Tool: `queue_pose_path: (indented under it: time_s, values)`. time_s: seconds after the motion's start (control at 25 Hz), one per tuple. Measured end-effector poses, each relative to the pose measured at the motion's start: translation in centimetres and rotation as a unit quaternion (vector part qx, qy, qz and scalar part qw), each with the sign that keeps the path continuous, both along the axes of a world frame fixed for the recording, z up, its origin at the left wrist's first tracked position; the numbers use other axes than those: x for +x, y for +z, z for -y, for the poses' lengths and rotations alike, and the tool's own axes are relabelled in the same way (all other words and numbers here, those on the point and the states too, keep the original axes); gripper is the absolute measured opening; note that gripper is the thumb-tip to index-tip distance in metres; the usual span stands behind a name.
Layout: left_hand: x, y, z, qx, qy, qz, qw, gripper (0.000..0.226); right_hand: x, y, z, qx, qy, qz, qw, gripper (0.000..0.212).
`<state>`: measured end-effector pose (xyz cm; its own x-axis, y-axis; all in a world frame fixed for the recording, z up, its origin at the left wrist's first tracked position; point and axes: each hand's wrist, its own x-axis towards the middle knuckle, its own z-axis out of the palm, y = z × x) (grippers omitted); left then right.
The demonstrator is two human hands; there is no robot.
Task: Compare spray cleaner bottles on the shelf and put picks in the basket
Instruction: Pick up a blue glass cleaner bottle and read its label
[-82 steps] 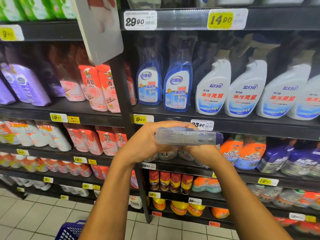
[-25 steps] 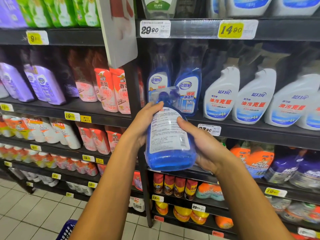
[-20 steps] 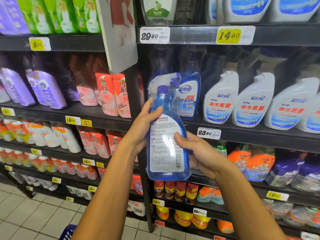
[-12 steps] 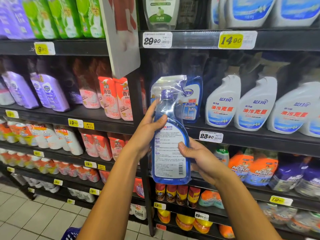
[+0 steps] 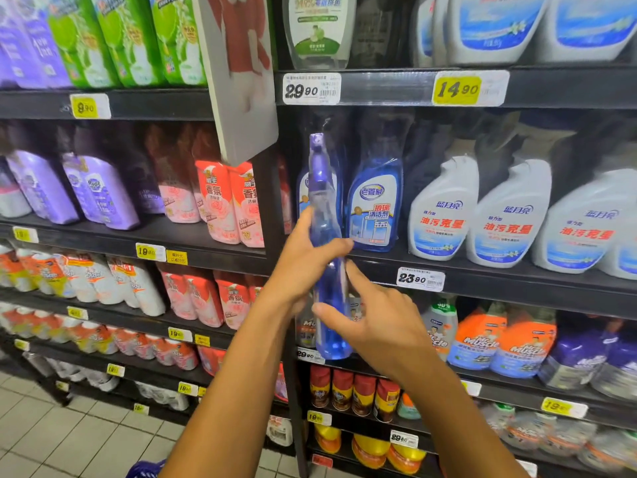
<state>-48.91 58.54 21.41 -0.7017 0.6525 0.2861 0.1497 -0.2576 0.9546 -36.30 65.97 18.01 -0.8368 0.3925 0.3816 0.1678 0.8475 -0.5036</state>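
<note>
I hold a blue glass-cleaner bottle point(image 5: 327, 298) upright and edge-on in front of the shelf. My left hand point(image 5: 303, 263) grips its middle, thumb across the front. My right hand point(image 5: 375, 322) is at its lower part, index finger stretched along the bottle and thumb touching its side. A matching blue bottle point(image 5: 375, 205) stands on the shelf behind, beside white spray cleaner bottles point(image 5: 444, 208). A corner of the blue basket point(image 5: 146, 470) shows at the bottom edge.
Black shelves point(image 5: 517, 284) carry price tags. Orange and purple spray bottles point(image 5: 482, 339) fill the shelf below, red cans point(image 5: 351, 391) lower down. Pink and purple refill pouches point(image 5: 220, 201) sit to the left. A hanging sign point(image 5: 241, 81) juts out. Tiled floor point(image 5: 69, 443) lies below left.
The bottle has gone from lying flat to upright, then turned from label-facing to edge-on and lifted. My right hand's fingers have loosened and stretched out along it.
</note>
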Motion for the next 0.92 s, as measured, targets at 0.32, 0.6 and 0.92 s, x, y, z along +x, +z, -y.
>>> queue_pose_path:
  time_s: [0.32,0.6,0.92]
  values:
    - [-2.1,-0.9,0.7,0.173,-0.286,0.147,0.931,0.077,-0.4,-2.7,-3.3,-0.544,0.227,-0.036,0.807,0.025]
    - [-2.8,-0.8,0.2,0.162,-0.305,0.159,0.925,0.077,-0.8,-3.5,-3.7,-0.56,0.213,-0.091,0.796,0.03]
    - [-3.9,-0.5,1.1,-0.066,-0.014,-0.016,0.998,0.009,-2.8,-4.2,-3.1,-0.576,0.152,-0.099,0.797,0.043]
